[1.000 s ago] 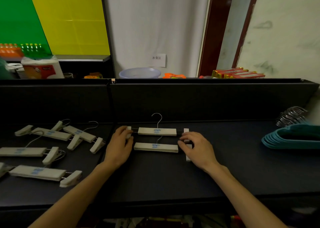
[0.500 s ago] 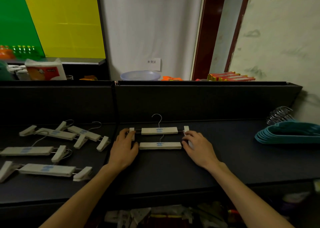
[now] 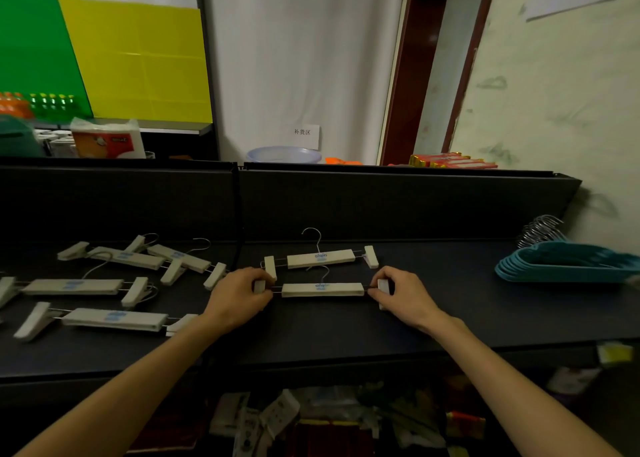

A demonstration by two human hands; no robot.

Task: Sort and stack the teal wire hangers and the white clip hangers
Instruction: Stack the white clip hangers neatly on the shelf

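Note:
Two white clip hangers lie side by side in the middle of the dark shelf. My left hand (image 3: 239, 295) pinches the left clip of the nearer white clip hanger (image 3: 322, 289), and my right hand (image 3: 401, 295) pinches its right clip. The farther white clip hanger (image 3: 320, 258) lies just behind it, untouched. Several more white clip hangers (image 3: 104, 285) are scattered on the left part of the shelf. A stack of teal wire hangers (image 3: 568, 262) sits at the far right, metal hooks pointing toward the wall.
A dark back panel (image 3: 381, 207) runs behind the shelf. A lower shelf (image 3: 311, 418) holds packaged goods. Behind the panel are a lilac basin (image 3: 284, 154), a tissue pack (image 3: 107, 141) and red boxes (image 3: 450, 161).
Both hands have moved from the area between the two hangers onto the end clips of the nearer hanger and now pinch them. The camera has tilted and drawn closer.

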